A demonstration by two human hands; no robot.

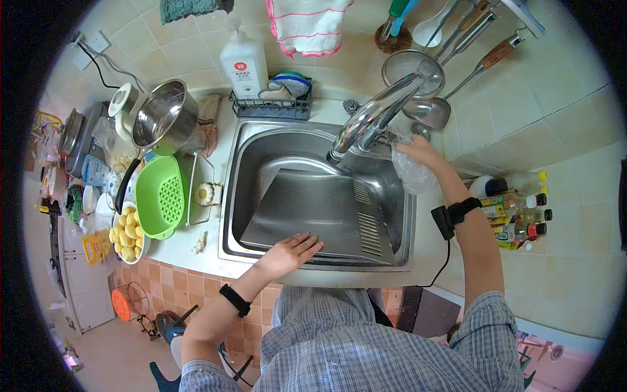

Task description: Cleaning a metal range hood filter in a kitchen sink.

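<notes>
My left hand (293,249) lies with fingers spread on the front edge of a slotted stainless steel panel (313,210), which sits tilted inside the sink (289,139). My right hand (419,151) is at the right rear corner of the sink, beside the faucet base, with a clear crumpled plastic bag (410,171) hanging at its fingers. Whether the fingers are closed on the bag or on something behind it cannot be made out. The chrome faucet (374,110) arches over the sink's rear, its spout above the panel. No running water is visible.
Left of the sink stand a green colander (161,196), a steel saucepan (166,117) and a bowl of peeled potatoes (128,234). Behind it are a soap bottle (244,66) and a wire sponge rack (272,109). Utensils hang at the back right; bottles (514,206) stand at right.
</notes>
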